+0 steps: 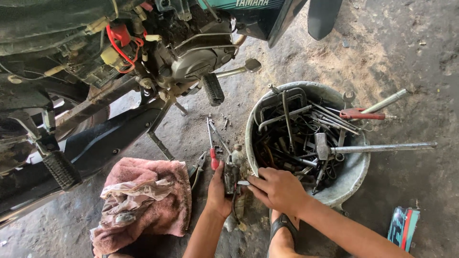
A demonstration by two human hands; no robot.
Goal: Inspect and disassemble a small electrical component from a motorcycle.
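My left hand (pixel 217 193) grips a small dark metal part (pixel 232 176) with a cable hanging from its lower end. My right hand (pixel 277 188) closes its fingers on the right side of the same part, over a small pale piece. Both hands meet low in the view, just left of a grey basin (pixel 356 172) full of tools. A red-handled screwdriver (pixel 212 145) and pliers (pixel 198 167) lie on the ground just above my left hand.
A motorcycle (pixel 143 52) with its engine and footpegs exposed fills the upper left. A pink rag (pixel 153 200) with crumpled cloth lies at lower left. A hammer (pixel 373 148), wrenches and red-handled pliers (pixel 358 113) stick out of the basin. My sandalled foot (pixel 283 229) is below.
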